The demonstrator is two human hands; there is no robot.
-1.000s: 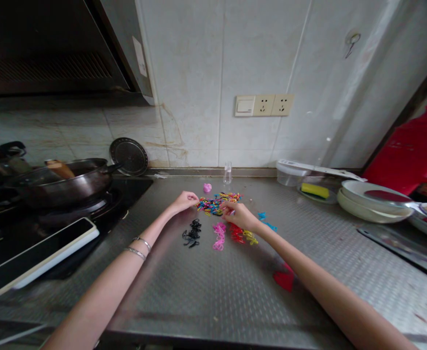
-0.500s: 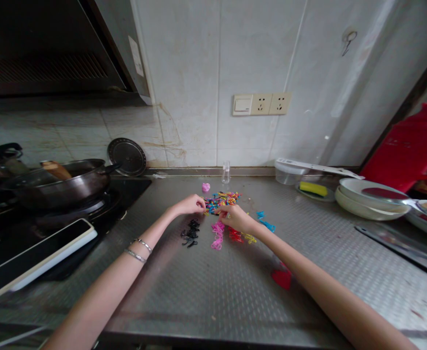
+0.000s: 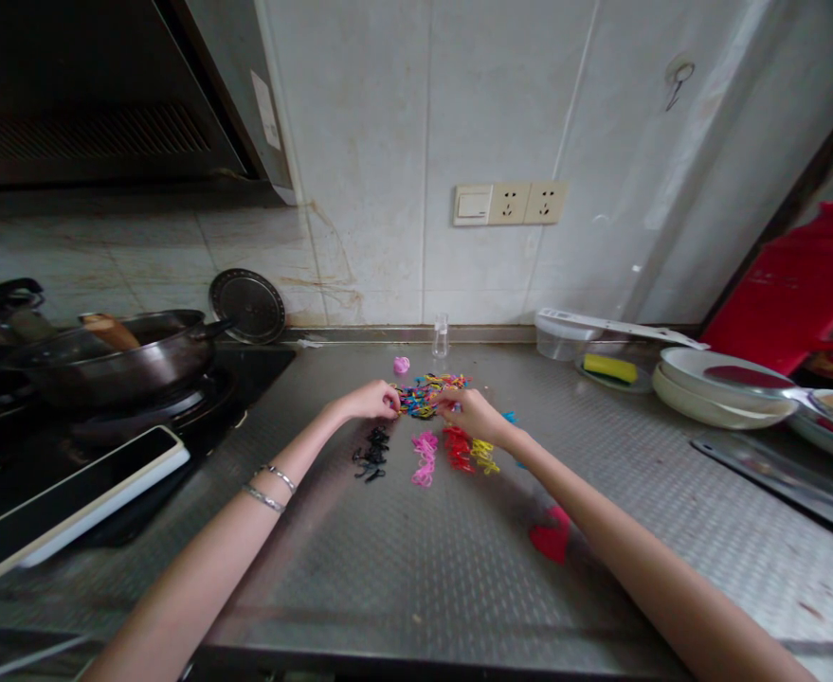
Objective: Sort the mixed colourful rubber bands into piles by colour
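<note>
A mixed heap of small coloured elastic bands (image 3: 426, 391) lies on the steel counter (image 3: 416, 559). My left hand (image 3: 370, 401) is curled at the heap's left edge, fingertips pinched into the bands. My right hand (image 3: 474, 415) is curled at the heap's right edge, also pinching at bands. In front of the heap lie sorted little piles: black (image 3: 371, 457), pink (image 3: 424, 457), red (image 3: 458, 448) and yellow (image 3: 485, 456). A blue pile (image 3: 510, 418) shows partly behind my right wrist.
A phone (image 3: 67, 507) rests on the stove at left, behind it a dark pan (image 3: 114, 358). A small glass vial (image 3: 442, 335) and a pink ball of bands (image 3: 402, 365) stand near the wall. Plates (image 3: 721, 398), a sponge (image 3: 609, 368) and a red scrap (image 3: 550, 540) lie to the right.
My right hand moved from over the red and pink piles up and right to the heap's edge, uncovering the red and yellow piles. My left hand shifted slightly right along the heap.
</note>
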